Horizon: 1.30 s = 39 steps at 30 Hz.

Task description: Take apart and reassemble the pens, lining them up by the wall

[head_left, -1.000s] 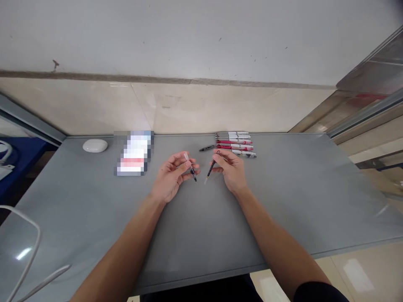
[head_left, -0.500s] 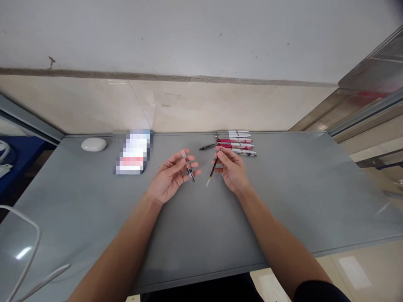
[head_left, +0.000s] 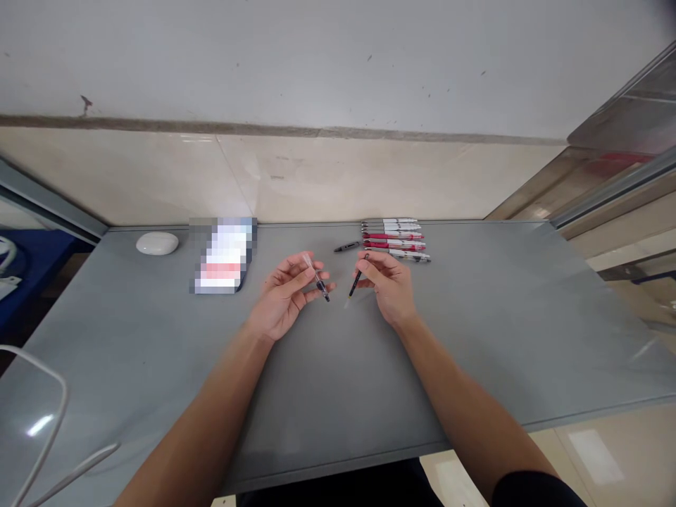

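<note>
My left hand (head_left: 286, 296) pinches a clear pen barrel (head_left: 320, 284) with a dark grip section, tilted with its dark end toward the lower right. In my right hand (head_left: 388, 285) is a thin black refill (head_left: 357, 279), gripped near its top, its pale end pointing down and left. The two pieces are apart, above the grey table. Just behind them lies a small dark pen part (head_left: 347, 246). A row of several pens (head_left: 393, 236), white, red and clear, lies behind my right hand, which partly hides the nearest ones.
A blurred-out phone (head_left: 222, 255) lies at the back left of the grey table (head_left: 338, 394), with a white oval case (head_left: 157, 243) farther left. A white cable (head_left: 62, 401) crosses the left front corner. A tiled wall (head_left: 370, 176) borders the back edge.
The refill in my right hand has shifted slightly and now shows less of its length. The barrel in my left hand has moved a little to the right at its dark end.
</note>
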{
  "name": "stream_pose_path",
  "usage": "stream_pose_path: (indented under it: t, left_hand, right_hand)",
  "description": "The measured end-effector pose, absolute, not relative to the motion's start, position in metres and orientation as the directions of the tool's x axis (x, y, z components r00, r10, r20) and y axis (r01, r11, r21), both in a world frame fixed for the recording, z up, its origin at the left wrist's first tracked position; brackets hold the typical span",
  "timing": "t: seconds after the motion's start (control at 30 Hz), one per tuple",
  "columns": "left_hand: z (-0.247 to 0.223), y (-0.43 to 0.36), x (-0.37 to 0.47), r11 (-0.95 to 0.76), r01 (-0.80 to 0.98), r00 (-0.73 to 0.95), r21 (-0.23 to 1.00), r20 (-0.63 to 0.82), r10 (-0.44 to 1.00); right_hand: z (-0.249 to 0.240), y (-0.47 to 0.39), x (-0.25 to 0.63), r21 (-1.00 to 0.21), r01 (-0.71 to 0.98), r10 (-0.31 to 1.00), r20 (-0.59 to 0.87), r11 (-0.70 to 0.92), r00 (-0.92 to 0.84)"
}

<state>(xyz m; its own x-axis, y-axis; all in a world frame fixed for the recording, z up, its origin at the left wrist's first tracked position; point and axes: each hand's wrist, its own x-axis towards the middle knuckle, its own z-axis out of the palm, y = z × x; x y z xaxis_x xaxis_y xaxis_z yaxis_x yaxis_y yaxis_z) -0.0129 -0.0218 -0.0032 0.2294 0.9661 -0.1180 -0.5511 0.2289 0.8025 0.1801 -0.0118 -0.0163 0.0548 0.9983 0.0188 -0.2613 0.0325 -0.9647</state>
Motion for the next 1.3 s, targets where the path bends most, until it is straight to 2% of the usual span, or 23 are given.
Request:
stream_pose_path:
  t: [0.33,0.73,1.0,1.3]
  left_hand:
    - [-0.0065,-0.021,-0.011,0.151,-0.474,0.12,0.868,-0.106,0.987]
    - [-0.0047,-0.023,-0.0098,0.108,-0.437,0.125,0.893,-0.059,0.99]
    - [-0.0049,-0.0254,-0.0102,0.05,-0.363,0.129,0.93,-0.002,0.992]
    - [-0.0054,-0.0256,-0.0104,0.105,-0.37,0.131,0.923,-0.06,0.99]
  right_hand:
    - [-0.0151,-0.016,0.1762,-0.981,-0.13,0.984,0.128,0.144,0.123]
    - [-0.0156,-0.0165,0.1754,-0.983,-0.111,0.984,0.136,0.148,0.113]
    - [-0.0158,-0.0179,0.1769,-0.972,-0.105,0.975,0.2,0.21,0.101]
    - [-0.0132,-0.0201,0.1755,-0.969,-0.069,0.967,0.23,0.238,0.108]
